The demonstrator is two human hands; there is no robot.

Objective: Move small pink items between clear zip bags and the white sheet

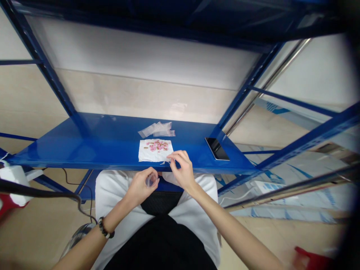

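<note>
My left hand (143,184) is curled round a small clear plastic holder (152,180) with its round mouth up, just in front of the shelf edge; whether it is a bag or a cup I cannot tell. Over the near right corner of a white paper sheet (143,155) hovers my right hand (182,168), thumb and forefinger pinched together. Anything between those fingertips is too small to make out. Many small pink and brown pieces (157,145), pill-like in shape, lie loose on the sheet.
Several flat clear plastic bags (159,129) overlap behind the sheet on the blue shelf (112,146). To the right lies a dark-screened phone (217,149). Blue uprights (239,86) frame both sides. A cable (42,189) runs along the lower left.
</note>
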